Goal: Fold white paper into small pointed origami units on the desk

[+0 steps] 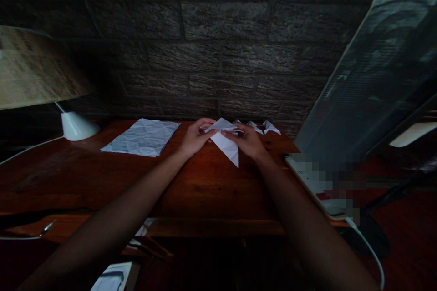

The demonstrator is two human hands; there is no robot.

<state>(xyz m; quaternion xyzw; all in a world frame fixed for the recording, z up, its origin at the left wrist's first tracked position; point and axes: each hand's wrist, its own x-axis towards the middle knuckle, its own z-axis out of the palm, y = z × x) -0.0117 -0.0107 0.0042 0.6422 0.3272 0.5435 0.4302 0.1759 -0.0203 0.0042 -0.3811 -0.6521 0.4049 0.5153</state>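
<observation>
A white sheet of paper folded into points (227, 146) is held between both hands above the wooden table. My left hand (197, 137) grips its left side, thumb on top and fingers behind. On the other side, my right hand (248, 140) pinches it the same way, thumb pressed near the middle fold. One long pointed flap hangs toward me, and another point rises away from me. Just beyond my right hand lie small folded paper pieces (271, 127) at the table's back edge. Some fingertips are hidden behind the paper.
Left of my hands lies a stack of creased white sheets (141, 137). A lamp with a white base (78, 126) stands at the far left. A charging tablet or phone (316, 186) rests along the right edge. Behind the table (218, 195) rises a dark brick wall (221, 54).
</observation>
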